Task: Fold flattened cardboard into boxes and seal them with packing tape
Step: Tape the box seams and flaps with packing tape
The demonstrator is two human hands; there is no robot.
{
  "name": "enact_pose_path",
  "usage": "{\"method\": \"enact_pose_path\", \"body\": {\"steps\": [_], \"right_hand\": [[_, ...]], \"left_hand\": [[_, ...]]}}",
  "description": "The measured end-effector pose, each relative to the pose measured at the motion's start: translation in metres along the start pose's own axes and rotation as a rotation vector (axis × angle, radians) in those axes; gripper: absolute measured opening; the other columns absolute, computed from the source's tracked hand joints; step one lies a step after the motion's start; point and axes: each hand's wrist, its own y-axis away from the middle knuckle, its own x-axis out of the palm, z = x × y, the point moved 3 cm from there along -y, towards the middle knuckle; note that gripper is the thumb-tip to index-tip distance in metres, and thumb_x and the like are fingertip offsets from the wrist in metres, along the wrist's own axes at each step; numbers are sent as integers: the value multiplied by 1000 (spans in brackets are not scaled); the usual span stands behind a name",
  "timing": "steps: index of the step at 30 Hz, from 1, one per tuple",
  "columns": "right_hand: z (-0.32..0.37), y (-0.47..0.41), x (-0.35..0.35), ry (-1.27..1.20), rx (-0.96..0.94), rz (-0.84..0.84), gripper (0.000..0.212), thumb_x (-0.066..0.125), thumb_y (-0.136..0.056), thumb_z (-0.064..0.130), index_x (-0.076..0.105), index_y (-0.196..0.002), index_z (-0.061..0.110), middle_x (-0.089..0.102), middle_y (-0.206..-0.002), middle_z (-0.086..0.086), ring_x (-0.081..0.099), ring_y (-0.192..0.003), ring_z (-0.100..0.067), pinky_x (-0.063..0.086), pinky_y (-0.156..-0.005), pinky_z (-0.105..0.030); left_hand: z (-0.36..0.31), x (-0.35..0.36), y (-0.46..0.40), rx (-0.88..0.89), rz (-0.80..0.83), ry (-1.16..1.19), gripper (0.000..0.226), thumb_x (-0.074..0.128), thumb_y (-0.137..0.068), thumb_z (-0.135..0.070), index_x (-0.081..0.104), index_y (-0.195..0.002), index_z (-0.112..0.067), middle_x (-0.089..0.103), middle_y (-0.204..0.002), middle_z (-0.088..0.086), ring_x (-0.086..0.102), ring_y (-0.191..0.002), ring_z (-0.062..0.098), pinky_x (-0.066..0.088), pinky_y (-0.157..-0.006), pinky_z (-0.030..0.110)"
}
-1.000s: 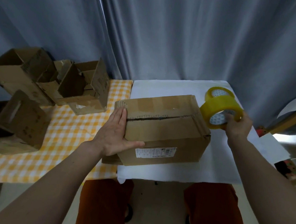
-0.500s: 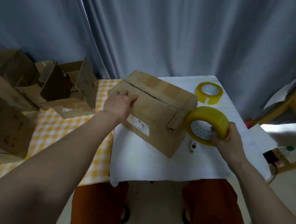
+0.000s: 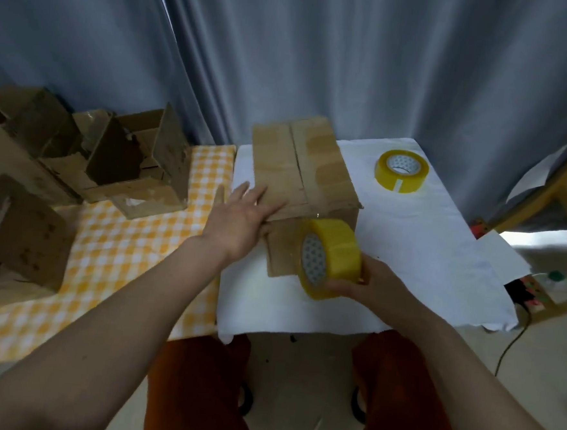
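Nearest the camera, at 6 o'clock, the person's knees in rust-red trousers sit under the table edge. Just above them, at about 5 o'clock from the box, the right hand grips a roll of yellow packing tape, fingers curled under it, with the white core facing left. The roll touches the near face of the cardboard box; whether a strip of tape is already stuck there cannot be told.

The left hand lies at the box's 8 o'clock corner, fingers straight and spread, pressing flat on the top panel's near left edge with the thumb side hanging over the front. The box stands on the white cloth, its closed top flaps meeting in a seam that runs away from the person, with paler patches of old tape showing on the right flap.

At 2 o'clock from the box, well apart, a second roll of yellow tape lies flat on the cloth. To the left, at 9 to 10 o'clock, open cardboard boxes are heaped on a yellow checked tablecloth. A grey-blue curtain hangs behind everything.
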Motion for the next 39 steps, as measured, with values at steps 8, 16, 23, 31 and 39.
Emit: {"method": "enact_pose_path", "body": {"steps": [8,16,23,31,39], "right_hand": [[4,-7,22,-79,14,-4,13,57,-91,30,63,-102,32,69,-106,10,65,-95,-2,52,-85,-20],[-5,-3,21,-10,73,-30,84,57,-79,66,55,-108,-14,57,-108,-34,60,-97,-41,47,-91,-51],[-17,-13,23,-60,196,17,43,51,-94,39,67,-103,0,69,-101,-19,69,-91,-24,53,-90,-35],[-19,-18,24,-94,212,10,26,50,-96,37,65,-100,16,70,-94,1,68,-87,-12,55,-81,-27],[-73,-54,-49,558,269,-332,32,39,-96,6,63,-118,8,60,-122,-11,56,-111,-29,45,-87,-32]], "left_hand": [[-19,8,15,145,-421,482,33,64,-91,-18,66,-124,-14,61,-130,9,50,-122,29,39,-105,34],[-28,13,0,-72,-493,594,21,68,-87,-15,74,-108,-13,70,-114,2,57,-114,18,34,-88,10],[-31,5,21,-480,-607,717,34,78,-77,-19,60,-106,-15,53,-109,3,50,-99,16,46,-76,25],[-70,46,34,-702,127,1607,44,75,-83,-28,56,-119,-9,64,-113,11,65,-99,26,57,-83,37],[-71,50,30,-668,193,1832,41,70,-84,-3,55,-121,-14,65,-109,7,67,-80,17,56,-61,27]]}}
